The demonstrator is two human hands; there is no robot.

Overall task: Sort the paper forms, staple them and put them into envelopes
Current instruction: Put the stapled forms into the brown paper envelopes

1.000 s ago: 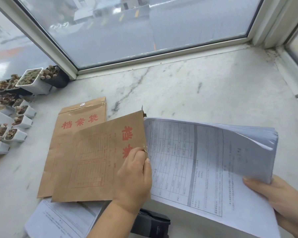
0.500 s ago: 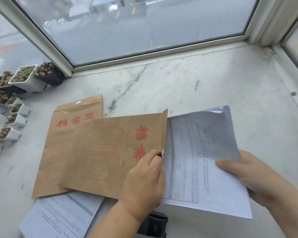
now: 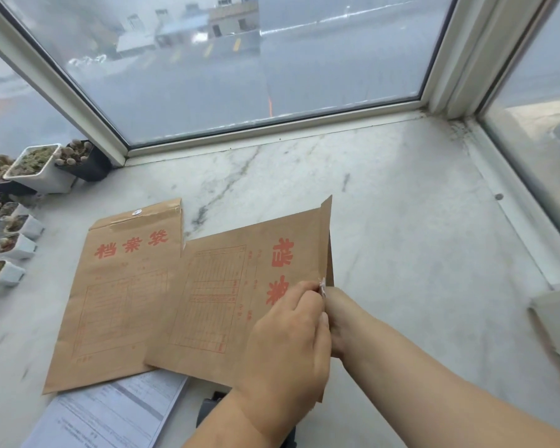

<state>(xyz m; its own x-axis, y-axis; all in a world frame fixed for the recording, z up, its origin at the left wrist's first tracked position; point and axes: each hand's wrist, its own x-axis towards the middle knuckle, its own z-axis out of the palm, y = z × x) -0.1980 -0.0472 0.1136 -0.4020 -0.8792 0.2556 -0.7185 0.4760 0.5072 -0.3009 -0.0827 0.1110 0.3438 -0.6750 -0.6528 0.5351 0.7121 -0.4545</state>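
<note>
The forms have gone inside our envelope (image 3: 240, 286); left hand (image 3: 288, 344) pinches its string, right hand (image 3: 340, 318) mostly hidden, grip indeterminable; closing remains.

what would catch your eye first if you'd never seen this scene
Two brown kraft file envelopes with red printing: one lies flat at centre left, the other is angled across its edge. At that envelope's right-hand opening, the left hand and right hand meet, fingers pinching at a small white string closure. Behind them, a row of small white succulent pots lines the left edge of the marble windowsill.
</note>
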